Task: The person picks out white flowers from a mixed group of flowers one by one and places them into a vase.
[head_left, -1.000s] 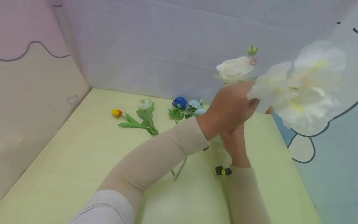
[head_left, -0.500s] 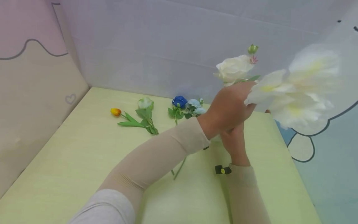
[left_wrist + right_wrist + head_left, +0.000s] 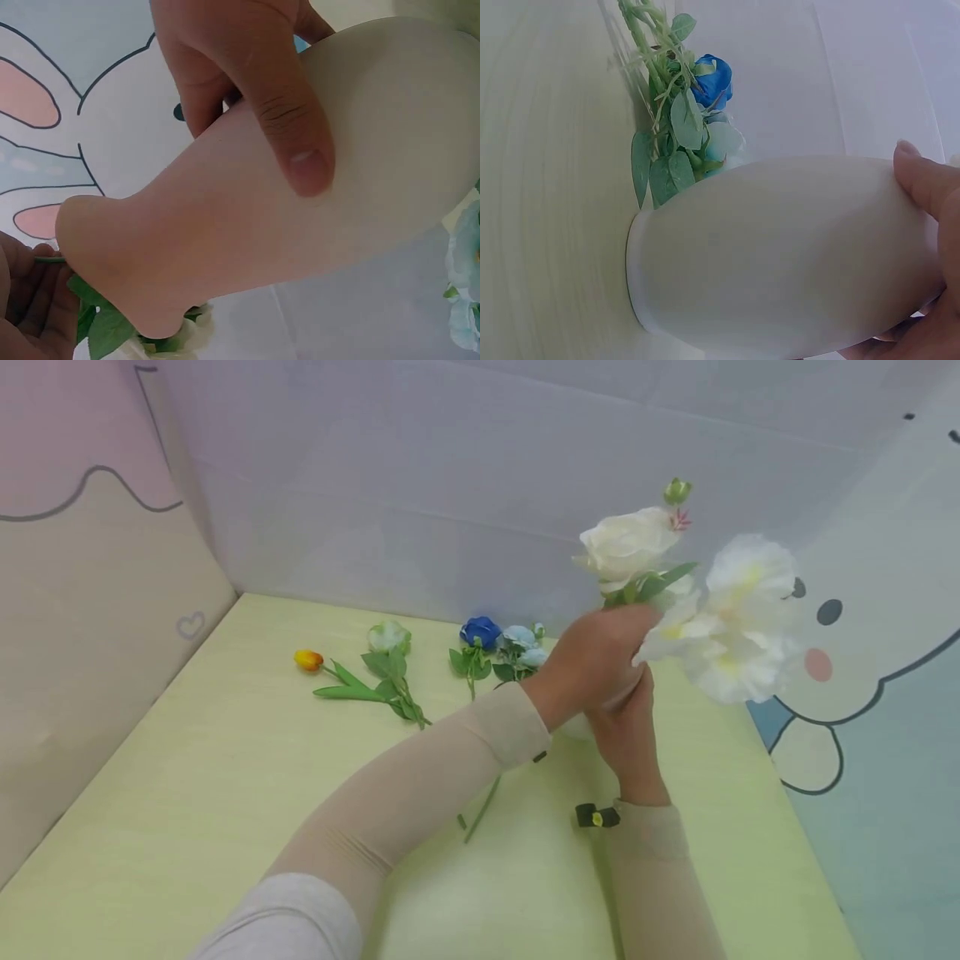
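My left hand [image 3: 596, 660] pinches a thin green stem at the mouth of a white vase [image 3: 360, 150]; its fingers show at the lower left of the left wrist view. White, ruffled flowers with yellow centres [image 3: 738, 618] lean out to the right of that hand, slightly blurred. My right hand [image 3: 630, 739] grips the vase near its neck, thumb on one side and fingers on the other. In the right wrist view the vase's base stands on the table. A white rose [image 3: 630, 545] with leaves and a green bud rises behind my left hand, at the vase mouth.
On the yellow table [image 3: 225, 760] lie an orange-yellow tulip [image 3: 308, 660], a pale green flower [image 3: 389, 637], a blue rose [image 3: 480, 632] and light blue flowers [image 3: 520, 637]. Walls with cartoon drawings close off the back and sides.
The yellow-centred white flowers have swung left and downward, closer to the white rose. My left hand has shifted slightly down and left, uncovering green leaves. The right hand stays at the vase.
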A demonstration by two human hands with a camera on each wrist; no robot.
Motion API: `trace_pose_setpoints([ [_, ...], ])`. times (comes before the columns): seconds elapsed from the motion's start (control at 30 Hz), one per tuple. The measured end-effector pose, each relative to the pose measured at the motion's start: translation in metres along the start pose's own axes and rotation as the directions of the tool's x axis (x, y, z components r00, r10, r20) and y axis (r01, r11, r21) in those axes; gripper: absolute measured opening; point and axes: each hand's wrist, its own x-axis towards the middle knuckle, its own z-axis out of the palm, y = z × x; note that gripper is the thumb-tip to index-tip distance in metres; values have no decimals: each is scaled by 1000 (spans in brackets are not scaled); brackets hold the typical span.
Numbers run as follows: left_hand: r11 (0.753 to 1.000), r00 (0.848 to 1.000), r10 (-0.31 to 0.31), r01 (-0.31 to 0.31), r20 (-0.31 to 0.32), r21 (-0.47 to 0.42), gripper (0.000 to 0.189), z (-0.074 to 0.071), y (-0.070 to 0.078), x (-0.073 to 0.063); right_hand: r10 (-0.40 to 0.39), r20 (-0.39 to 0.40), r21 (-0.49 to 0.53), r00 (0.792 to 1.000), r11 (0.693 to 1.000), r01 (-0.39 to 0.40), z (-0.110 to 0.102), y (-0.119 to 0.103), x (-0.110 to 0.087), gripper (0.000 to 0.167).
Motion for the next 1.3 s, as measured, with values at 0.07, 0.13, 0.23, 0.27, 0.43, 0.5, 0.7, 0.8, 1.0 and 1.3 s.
trace_pose_setpoints([
  [0.07, 998, 999, 37, -35, -35, 55, 25, 4, -3, 0, 0, -3, -6, 1000, 1000, 0, 0, 1, 0, 81],
  [0.13, 995, 996, 37, -29, -78, 99, 17, 7, -5, 0, 17, -9, -7, 1000, 1000, -17, 0, 2, 1, 81],
  [0.23, 985, 994, 4, 15, -113, 169, 22, 10, -8, 2, 49, -19, -22, 999, 999, -49, 1, 9, 3, 84],
  [0.27, 983, 994, -18, 37, -109, 179, 25, 10, -9, 2, 61, -24, -28, 998, 998, -61, 1, 13, 3, 86],
  [0.43, 972, 993, -110, 114, -33, 205, 22, 9, -9, 0, 103, -28, -50, 994, 993, -104, 3, 36, 5, 91],
  [0.5, 974, 993, -114, 114, -10, 194, 22, 8, -9, -2, 116, -28, -67, 993, 991, -117, 3, 41, 5, 91],
  [0.7, 992, 994, -107, 106, -17, -71, 51, 8, -9, -9, 92, -20, -90, 996, 992, -93, 3, 43, 6, 75],
  [0.8, 980, 993, -113, 107, -27, -167, 48, 7, -7, -10, 36, -19, -97, 999, 995, -37, 3, 44, 8, 73],
  [1.0, 991, 991, -134, 133, -25, -24, 19, 9, -5, -6, 34, -17, -92, 999, 995, -35, 3, 43, 9, 85],
  [1.3, 932, 936, -347, 338, -51, -134, 21, 9, -13, -10, 198, -45, -126, 979, 971, -202, 2, 41, 5, 101],
])
